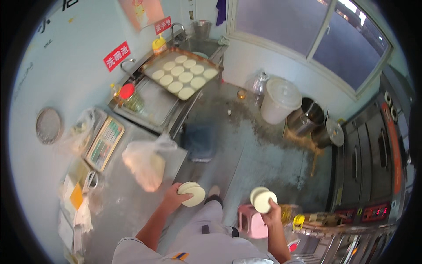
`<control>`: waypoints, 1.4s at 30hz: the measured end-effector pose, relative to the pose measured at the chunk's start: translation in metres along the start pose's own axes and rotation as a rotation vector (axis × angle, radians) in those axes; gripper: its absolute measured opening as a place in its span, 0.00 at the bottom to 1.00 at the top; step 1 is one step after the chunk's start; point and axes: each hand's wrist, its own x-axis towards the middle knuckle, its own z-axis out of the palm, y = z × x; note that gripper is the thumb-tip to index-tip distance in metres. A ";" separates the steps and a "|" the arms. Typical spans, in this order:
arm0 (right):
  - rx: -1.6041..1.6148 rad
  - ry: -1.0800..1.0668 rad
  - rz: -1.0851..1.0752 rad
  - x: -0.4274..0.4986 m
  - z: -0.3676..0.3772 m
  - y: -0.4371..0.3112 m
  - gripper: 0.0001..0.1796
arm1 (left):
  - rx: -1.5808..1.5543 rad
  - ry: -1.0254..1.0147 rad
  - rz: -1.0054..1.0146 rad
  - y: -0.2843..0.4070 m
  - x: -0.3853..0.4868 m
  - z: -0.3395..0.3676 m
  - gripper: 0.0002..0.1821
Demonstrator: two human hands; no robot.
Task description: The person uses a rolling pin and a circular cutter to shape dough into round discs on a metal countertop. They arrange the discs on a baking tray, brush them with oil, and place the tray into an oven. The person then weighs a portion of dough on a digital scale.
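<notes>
My left hand (173, 198) grips a small stack of flat, round, pale dough discs (194, 195), thumb on top, beside the front edge of a metal worktable (128, 211). Over on the right, my right hand (273, 214) pinches more of the pale discs (262, 202), overlapping each other, above the floor and a pink stool. Farther ahead, a large baking tray (206, 59) rests tilted across the sink area. Rows of similar round discs (185, 77) lie on it, spaced apart.
A plastic bag (145, 165) and a weighing scale (105, 142) are on the worktable. A red-lidded jar (132, 99) stands near the sink. The pink stool (252, 221) is by my legs. A white bucket (280, 102) and metal pots (305, 117) line the wall; a deck oven (366, 155) stands right.
</notes>
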 end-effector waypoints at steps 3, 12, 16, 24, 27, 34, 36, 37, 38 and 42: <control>-0.077 0.356 -0.070 0.050 0.011 -0.072 0.27 | -0.030 0.012 -0.025 0.050 0.094 0.031 0.23; -0.088 0.323 -0.111 0.277 0.077 -0.219 0.30 | -0.596 0.225 -0.054 0.172 0.361 0.059 0.22; -0.171 0.233 0.008 0.438 0.119 -0.272 0.29 | -0.761 0.427 0.042 0.204 0.446 0.061 0.23; -0.456 -0.073 0.233 0.712 0.322 -0.360 0.28 | -0.938 0.870 0.046 0.268 0.499 0.065 0.22; -0.523 -0.246 0.316 0.791 0.412 -0.341 0.28 | -0.984 1.004 0.076 0.270 0.510 0.064 0.23; -0.712 -0.511 0.479 0.876 0.600 -0.240 0.29 | -1.072 1.254 0.249 0.272 0.569 0.051 0.23; -0.807 -0.678 0.581 0.889 0.652 -0.198 0.30 | -1.113 1.389 0.212 0.279 0.580 0.050 0.24; -0.834 -0.766 0.644 0.896 0.678 -0.173 0.31 | -1.125 1.445 0.224 0.283 0.584 0.051 0.24; -0.856 -0.847 0.702 0.902 0.704 -0.145 0.32 | -1.127 1.504 0.211 0.287 0.586 0.054 0.24; -0.898 -0.916 0.910 0.910 0.777 -0.009 0.27 | -1.150 1.720 0.175 0.300 0.593 0.081 0.26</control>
